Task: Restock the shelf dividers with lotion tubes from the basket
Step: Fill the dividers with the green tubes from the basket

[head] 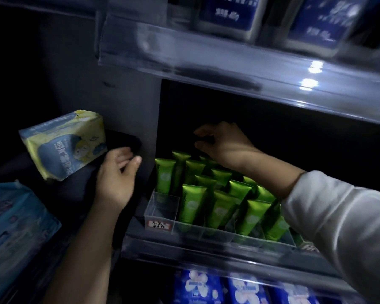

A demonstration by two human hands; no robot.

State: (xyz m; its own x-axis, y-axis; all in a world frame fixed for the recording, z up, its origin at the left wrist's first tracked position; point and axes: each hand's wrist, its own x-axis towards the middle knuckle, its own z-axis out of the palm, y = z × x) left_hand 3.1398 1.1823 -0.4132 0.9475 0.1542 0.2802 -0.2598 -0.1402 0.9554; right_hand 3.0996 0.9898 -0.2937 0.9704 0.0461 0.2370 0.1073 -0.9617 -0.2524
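Observation:
Several green lotion tubes (193, 205) stand cap-down in rows inside clear plastic shelf dividers (217, 234) on the middle shelf. The front-left compartment (160, 207) is empty and carries a handwritten red-bordered label (158, 224). My right hand (224, 143) reaches deep into the dark shelf above the back rows, fingers curled; whether it holds anything is lost in shadow. My left hand (119, 174) hovers left of the shelf's end, fingers relaxed and holding nothing, close to a dark object (127, 139). I cannot make out a basket.
A yellow and blue soft pack (68, 145) lies tilted at the left, with a larger blue pack (13, 220) below it. The upper shelf's rail (228, 69) overhangs the tubes. Blue packages fill the shelf above (228, 12) and the shelf below (239, 290).

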